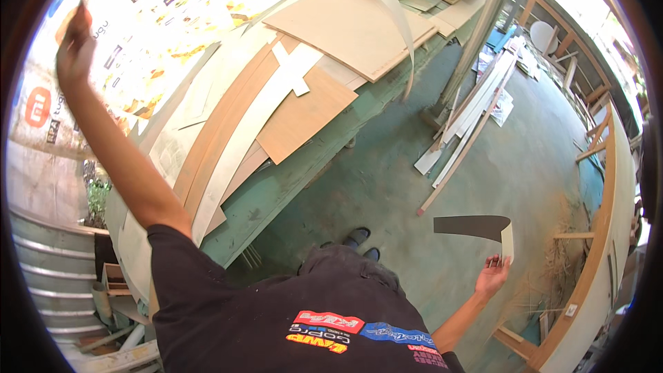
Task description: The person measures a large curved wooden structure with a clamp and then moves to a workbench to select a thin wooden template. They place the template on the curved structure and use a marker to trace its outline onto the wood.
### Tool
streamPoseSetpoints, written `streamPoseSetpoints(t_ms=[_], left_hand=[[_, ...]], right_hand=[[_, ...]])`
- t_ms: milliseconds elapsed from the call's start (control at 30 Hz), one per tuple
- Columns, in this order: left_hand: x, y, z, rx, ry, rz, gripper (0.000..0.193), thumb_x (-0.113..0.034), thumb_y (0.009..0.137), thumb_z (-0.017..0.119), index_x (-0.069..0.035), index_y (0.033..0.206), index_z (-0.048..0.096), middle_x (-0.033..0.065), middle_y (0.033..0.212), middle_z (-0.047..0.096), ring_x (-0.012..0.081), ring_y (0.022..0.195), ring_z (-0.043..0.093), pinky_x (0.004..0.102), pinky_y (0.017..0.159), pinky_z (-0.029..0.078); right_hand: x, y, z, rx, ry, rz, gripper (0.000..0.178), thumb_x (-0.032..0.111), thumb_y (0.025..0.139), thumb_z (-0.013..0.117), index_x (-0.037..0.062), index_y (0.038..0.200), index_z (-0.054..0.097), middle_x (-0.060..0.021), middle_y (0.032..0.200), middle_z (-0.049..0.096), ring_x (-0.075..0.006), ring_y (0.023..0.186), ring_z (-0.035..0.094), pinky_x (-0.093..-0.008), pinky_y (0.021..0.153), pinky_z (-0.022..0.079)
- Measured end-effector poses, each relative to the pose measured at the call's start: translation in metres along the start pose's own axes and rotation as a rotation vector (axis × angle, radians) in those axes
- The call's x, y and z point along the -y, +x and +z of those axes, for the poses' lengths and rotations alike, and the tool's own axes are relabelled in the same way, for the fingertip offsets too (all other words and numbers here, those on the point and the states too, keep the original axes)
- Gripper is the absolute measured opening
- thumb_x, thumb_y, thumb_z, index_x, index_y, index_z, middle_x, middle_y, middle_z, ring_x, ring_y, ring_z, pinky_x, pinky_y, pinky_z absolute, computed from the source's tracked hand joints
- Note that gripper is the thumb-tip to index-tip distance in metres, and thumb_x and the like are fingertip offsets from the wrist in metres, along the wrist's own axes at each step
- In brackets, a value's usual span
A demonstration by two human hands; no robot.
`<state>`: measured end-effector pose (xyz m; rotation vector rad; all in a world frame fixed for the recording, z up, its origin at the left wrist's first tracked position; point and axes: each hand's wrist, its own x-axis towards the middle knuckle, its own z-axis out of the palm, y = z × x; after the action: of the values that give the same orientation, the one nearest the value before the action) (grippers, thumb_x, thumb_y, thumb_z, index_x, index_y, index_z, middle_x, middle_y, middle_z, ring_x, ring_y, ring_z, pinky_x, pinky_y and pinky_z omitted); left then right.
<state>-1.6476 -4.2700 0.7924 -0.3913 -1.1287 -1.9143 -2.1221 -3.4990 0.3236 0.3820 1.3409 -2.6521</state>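
My left hand [76,52] is raised at the far upper left, slightly blurred, its fingers closed on the end of a thin pale flexible strip. That strip runs out past the top edge; a pale band [388,5] curving down at the top centre looks like part of it, though the join is out of view. At the lower right, my right hand [492,276] pinches a bent thin strip [469,225], dark on one face and cream on the other. Whether both hands hold one strip cannot be told.
A green workbench [252,224] carries wooden sheets [345,27], long boards and a white cut piece [295,69]. Long narrow offcuts [476,110] lie on the floor beyond a metal post [476,41]. A wood-framed panel [594,262] stands at right; a printed banner [166,27] hangs at left.
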Motion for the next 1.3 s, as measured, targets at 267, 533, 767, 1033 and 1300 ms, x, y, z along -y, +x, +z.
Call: streamPoseSetpoints(t_ms=[267, 533, 767, 1033, 1300], left_hand=[[-0.337, -0.28, -0.069, -0.688, 0.113, 0.541, 0.044, -0.001, 0.101, 0.03, 0.008, 0.144, 0.036, 0.0186, 0.142, 0.046, 0.0288, 0.123, 0.046, 0.0389, 0.101, 0.034], [-0.305, -0.551, -0.076, -1.378, 0.085, 0.799, 0.04, -0.004, 0.1, 0.038, 0.005, 0.138, 0.047, 0.0157, 0.126, 0.058, 0.0249, 0.095, 0.059, 0.0337, 0.071, 0.044], [-0.265, -0.647, -0.068, -1.52, -0.1, 0.895, 0.033, -0.007, 0.099, 0.048, 0.001, 0.13, 0.057, 0.0084, 0.094, 0.061, 0.012, 0.056, 0.049, 0.0244, 0.041, 0.033], [-0.263, -0.642, -0.078, -1.793, 0.509, 0.424, 0.024, -0.014, 0.098, 0.056, -0.003, 0.119, 0.062, -0.0048, 0.066, 0.045, 0.0043, 0.05, 0.033, 0.0222, 0.039, 0.026], [-0.276, -0.634, -0.054, -1.878, 0.933, 0.107, 0.02, -0.02, 0.097, 0.059, -0.005, 0.111, 0.063, -0.0063, 0.064, 0.042, 0.0041, 0.049, 0.032, 0.0224, 0.039, 0.025]], right_hand=[[-0.05, 0.036, 0.067, 0.165, -0.138, 0.124, 0.029, 0.028, 0.093, 0.068, 0.0067, 0.111, 0.061, -0.0023, 0.088, 0.062, -0.0145, 0.084, 0.06, -0.0319, 0.078, 0.048], [-0.09, 0.033, 0.14, 0.238, -0.211, 0.196, 0.024, 0.025, 0.093, 0.066, 0.005, 0.105, 0.064, -0.0031, 0.091, 0.066, -0.0144, 0.078, 0.061, -0.0313, 0.072, 0.051], [-0.109, 0.031, 0.179, 0.272, -0.29, 0.212, 0.021, 0.025, 0.093, 0.066, 0.0057, 0.099, 0.066, -0.0028, 0.086, 0.066, -0.0138, 0.075, 0.062, -0.0308, 0.07, 0.052], [-0.124, 0.025, 0.195, 0.272, -0.316, 0.2, 0.02, 0.026, 0.092, 0.066, 0.0067, 0.096, 0.066, -0.0011, 0.081, 0.063, -0.0133, 0.073, 0.06, -0.0311, 0.069, 0.051], [-0.139, 0.022, 0.181, 0.2, -0.342, 0.194, 0.023, 0.03, 0.091, 0.067, 0.0091, 0.101, 0.064, 0.0009, 0.083, 0.061, -0.0117, 0.075, 0.059, -0.0315, 0.07, 0.048]])
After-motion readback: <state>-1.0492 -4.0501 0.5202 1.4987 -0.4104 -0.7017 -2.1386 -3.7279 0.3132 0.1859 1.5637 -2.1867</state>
